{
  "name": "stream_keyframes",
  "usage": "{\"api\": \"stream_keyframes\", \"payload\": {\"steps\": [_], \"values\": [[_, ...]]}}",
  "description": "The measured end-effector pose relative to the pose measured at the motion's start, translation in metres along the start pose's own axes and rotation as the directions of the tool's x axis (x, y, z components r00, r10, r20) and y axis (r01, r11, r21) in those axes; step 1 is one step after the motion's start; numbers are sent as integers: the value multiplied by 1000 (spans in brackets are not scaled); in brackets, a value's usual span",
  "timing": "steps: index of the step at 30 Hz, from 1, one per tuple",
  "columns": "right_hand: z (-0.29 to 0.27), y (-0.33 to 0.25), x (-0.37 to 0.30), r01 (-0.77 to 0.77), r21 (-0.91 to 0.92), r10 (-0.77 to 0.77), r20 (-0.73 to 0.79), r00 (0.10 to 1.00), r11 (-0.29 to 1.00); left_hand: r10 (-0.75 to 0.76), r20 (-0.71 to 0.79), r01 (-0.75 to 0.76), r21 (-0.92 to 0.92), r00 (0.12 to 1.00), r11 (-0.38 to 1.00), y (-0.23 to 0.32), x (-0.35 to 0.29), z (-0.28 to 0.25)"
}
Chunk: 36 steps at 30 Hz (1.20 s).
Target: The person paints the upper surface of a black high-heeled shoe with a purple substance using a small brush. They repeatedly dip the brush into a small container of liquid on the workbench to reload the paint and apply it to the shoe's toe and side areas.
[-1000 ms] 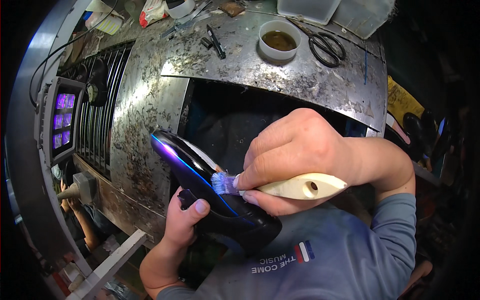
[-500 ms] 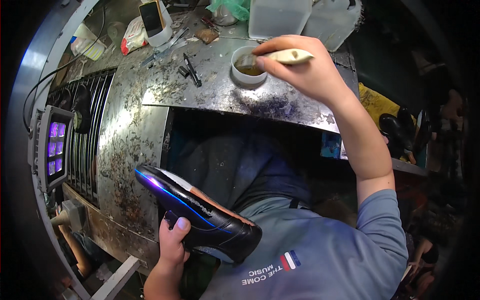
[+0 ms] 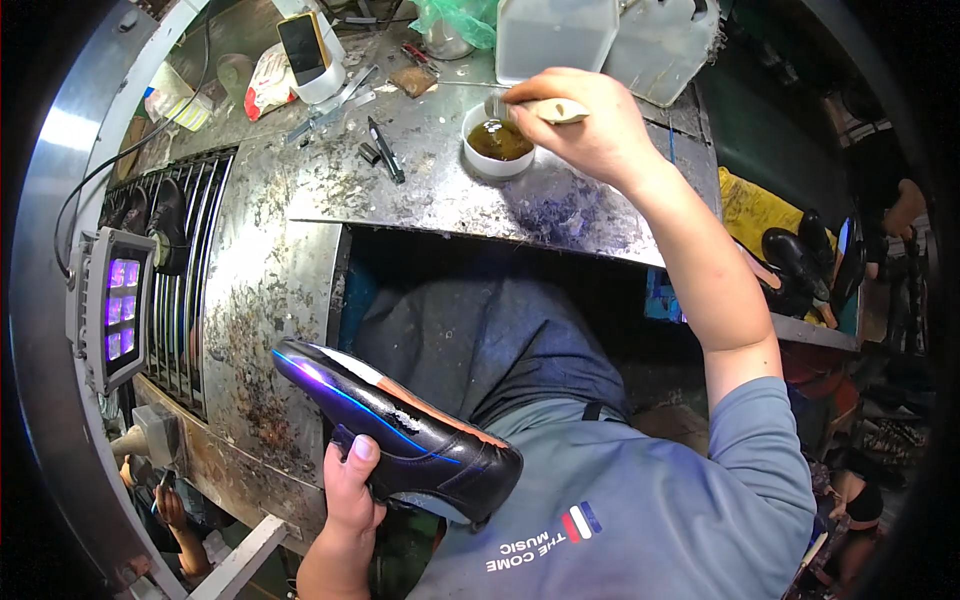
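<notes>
Near left, the left hand (image 3: 350, 487) grips a black shoe (image 3: 435, 450), while farther right, the right hand's (image 3: 592, 128) fingers pinch a pale-handled brush (image 3: 558, 110) at a white bowl (image 3: 492, 167).

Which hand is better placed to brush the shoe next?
Probably the right hand: it grips the brush at the bowl, while the left hand is occupied holding the shoe.

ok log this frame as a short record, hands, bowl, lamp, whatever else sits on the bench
left hand: grips black shoe, toe toward upper left
right hand: holds pale-handled brush, head at bowl's far rim; contact unclear
bowl: white, dark liquid inside
lamp: lit purple, at far left
bench: metal, stained; black pen left of bowl
</notes>
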State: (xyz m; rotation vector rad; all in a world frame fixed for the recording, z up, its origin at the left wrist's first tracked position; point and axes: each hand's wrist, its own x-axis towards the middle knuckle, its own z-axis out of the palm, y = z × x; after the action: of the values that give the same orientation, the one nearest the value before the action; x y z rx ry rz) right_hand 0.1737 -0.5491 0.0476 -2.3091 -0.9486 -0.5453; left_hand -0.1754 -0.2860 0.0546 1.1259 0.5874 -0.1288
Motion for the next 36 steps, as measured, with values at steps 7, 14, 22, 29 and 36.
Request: {"api": "stream_keyframes", "payload": {"steps": [7, 14, 22, 29, 36], "values": [[16, 9, -18, 23, -32, -20, 86, 996, 999, 9, -19, -9, 7, 1000, 1000, 0, 0, 3], [11, 12, -23, -96, -6, 96, 122, 988, 995, -46, 0, 46, -53, 999, 998, 9, -1, 6], [-14, -55, -25, 115, 619, -166, 25, 986, 777, -53, 9, 53, -6, 999, 999, 14, -1, 10], [-17, -131, -38, 201, 817, -381, 25, 924, 540, -56, 27, 51, 164, 998, 985, 18, 0, 21], [-14, -143, -38, 235, 770, -430, 56, 901, 593, -42, 34, 36, 171, 999, 985, 20, 0, 21]]}}
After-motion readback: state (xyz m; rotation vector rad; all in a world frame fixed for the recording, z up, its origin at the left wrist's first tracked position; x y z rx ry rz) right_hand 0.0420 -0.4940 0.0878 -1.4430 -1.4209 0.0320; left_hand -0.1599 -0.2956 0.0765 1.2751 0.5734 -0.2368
